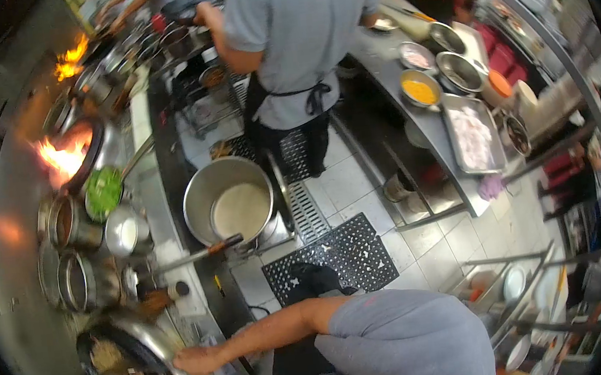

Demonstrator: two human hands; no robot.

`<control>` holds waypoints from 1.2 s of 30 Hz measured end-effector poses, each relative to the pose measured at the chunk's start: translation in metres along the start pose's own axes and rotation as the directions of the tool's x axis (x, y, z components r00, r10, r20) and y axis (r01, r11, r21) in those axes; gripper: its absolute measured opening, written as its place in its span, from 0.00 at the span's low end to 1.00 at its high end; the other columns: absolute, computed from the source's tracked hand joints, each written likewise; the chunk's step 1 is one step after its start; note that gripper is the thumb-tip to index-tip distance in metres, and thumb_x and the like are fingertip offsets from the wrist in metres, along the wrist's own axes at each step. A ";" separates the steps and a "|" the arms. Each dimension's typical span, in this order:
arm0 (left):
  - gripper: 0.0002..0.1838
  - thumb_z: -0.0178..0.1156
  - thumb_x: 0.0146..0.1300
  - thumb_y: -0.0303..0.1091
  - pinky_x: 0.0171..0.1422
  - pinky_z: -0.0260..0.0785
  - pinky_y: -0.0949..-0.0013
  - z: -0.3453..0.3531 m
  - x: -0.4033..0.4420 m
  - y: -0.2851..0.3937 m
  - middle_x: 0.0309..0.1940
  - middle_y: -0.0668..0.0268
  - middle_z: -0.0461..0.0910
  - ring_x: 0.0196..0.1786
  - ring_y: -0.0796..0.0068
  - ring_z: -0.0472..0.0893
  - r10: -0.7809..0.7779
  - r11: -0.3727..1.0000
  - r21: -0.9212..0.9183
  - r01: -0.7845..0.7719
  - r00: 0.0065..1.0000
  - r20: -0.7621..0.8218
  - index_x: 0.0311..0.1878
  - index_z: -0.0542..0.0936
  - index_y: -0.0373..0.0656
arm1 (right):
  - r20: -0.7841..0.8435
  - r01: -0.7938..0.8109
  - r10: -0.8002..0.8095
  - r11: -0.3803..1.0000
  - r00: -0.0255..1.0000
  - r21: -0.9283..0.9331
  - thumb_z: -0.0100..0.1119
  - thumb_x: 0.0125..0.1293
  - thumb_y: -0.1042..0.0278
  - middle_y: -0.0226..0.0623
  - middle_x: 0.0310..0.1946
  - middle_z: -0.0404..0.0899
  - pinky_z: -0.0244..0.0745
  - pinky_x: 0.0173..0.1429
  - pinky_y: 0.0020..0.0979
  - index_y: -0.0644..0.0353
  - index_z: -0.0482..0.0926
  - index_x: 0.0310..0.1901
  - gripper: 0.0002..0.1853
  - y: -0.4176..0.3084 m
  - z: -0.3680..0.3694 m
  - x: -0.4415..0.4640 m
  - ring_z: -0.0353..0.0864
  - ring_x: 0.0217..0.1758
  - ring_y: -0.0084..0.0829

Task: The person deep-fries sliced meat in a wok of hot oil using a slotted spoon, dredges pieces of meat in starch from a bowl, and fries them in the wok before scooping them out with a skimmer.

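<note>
My right arm stretches left across the stove edge, and my right hand [196, 361] is closed at the near rim of a dark wok [165, 348]. Its fingers are small and partly turned away, but they appear to grip the rim. Pale, noodle-like food [105, 353] lies inside the wok. A dark, rounded, blurred shape with more food sits at the wok's lower side; what it is I cannot tell. A brush-like brown tool [155, 302] rests just above the wok. My left hand is out of view.
A big steel pot [192, 199] with pale liquid stands beside the stove. Flames [63, 157] rise near another wok. Chopped greens [103, 192] and several pots line the stove. A co-worker [300, 48] stands ahead, back turned. A tray [462, 156] of pale food is on the right counter.
</note>
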State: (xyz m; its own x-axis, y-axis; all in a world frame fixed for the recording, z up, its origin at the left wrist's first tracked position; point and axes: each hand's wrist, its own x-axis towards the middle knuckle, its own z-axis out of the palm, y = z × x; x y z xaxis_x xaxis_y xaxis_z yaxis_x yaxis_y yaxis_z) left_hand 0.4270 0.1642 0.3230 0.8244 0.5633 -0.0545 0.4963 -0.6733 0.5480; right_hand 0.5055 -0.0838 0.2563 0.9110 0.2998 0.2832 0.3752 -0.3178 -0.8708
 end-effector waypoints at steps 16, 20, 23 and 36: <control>0.08 0.58 0.61 0.32 0.16 0.63 0.71 -0.018 0.031 -0.057 0.23 0.69 0.71 0.16 0.78 0.69 -0.148 0.709 -0.646 0.284 0.955 0.257 0.38 0.70 0.43 | 0.058 -0.025 0.028 0.998 0.998 -0.050 0.54 0.56 0.78 0.61 0.34 0.80 0.79 0.49 0.48 0.66 0.82 0.44 0.13 -0.005 -0.016 0.009 0.82 0.43 0.57; 0.08 0.59 0.59 0.32 0.16 0.63 0.71 -0.018 0.041 -0.062 0.23 0.69 0.71 0.16 0.79 0.69 -0.171 0.684 -0.662 0.306 0.950 0.262 0.38 0.70 0.43 | 0.049 -0.062 0.064 0.997 0.997 -0.044 0.57 0.58 0.75 0.59 0.35 0.81 0.77 0.50 0.47 0.65 0.83 0.41 0.10 -0.008 -0.021 0.022 0.82 0.44 0.57; 0.07 0.59 0.60 0.32 0.16 0.63 0.71 -0.024 0.045 -0.063 0.23 0.69 0.72 0.16 0.79 0.69 -0.150 0.654 -0.683 0.325 0.941 0.304 0.36 0.70 0.43 | 0.056 -0.135 0.136 0.991 0.989 -0.020 0.57 0.57 0.76 0.59 0.34 0.81 0.77 0.48 0.45 0.65 0.83 0.40 0.10 -0.010 -0.019 0.026 0.82 0.43 0.57; 0.06 0.58 0.64 0.30 0.16 0.62 0.73 -0.050 0.048 -0.083 0.22 0.71 0.72 0.16 0.80 0.69 -0.106 0.533 -0.752 0.387 0.913 0.395 0.34 0.71 0.43 | -0.005 -0.099 0.099 0.993 0.995 -0.069 0.58 0.61 0.72 0.56 0.28 0.80 0.73 0.36 0.43 0.63 0.83 0.38 0.07 -0.008 -0.012 0.029 0.82 0.32 0.51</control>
State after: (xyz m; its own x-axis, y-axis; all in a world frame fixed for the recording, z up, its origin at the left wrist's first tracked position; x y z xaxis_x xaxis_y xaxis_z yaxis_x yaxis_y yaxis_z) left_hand 0.4115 0.2708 0.3171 0.8069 0.3970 -0.4374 0.3791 0.2198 0.8989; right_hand 0.5306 -0.0833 0.2758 0.9445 0.2626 0.1975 0.2941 -0.4073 -0.8646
